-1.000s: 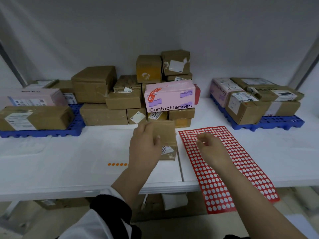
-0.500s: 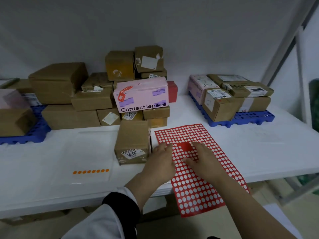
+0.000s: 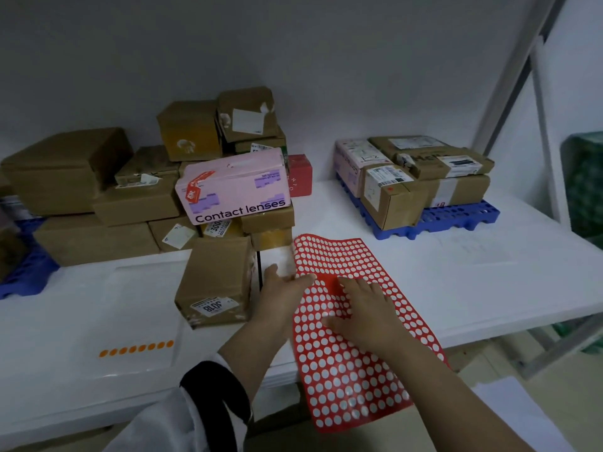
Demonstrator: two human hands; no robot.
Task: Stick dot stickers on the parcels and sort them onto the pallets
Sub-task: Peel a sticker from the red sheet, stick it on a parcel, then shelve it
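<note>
Table point(image 3: 456, 288) w/ red sticker sheet point(image 3: 342, 370) at front edge; grey wall point(image 3: 293, 44)

pink box point(image 3: 233, 187): "Contact lenses" | brown parcel point(image 3: 215, 272), label point(image 3: 212, 306): "J01B"

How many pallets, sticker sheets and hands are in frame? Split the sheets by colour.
blue pallets: 2
red sheet: 1
orange dot strip: 1
hands: 2, left hand, right hand
total: 6
</note>
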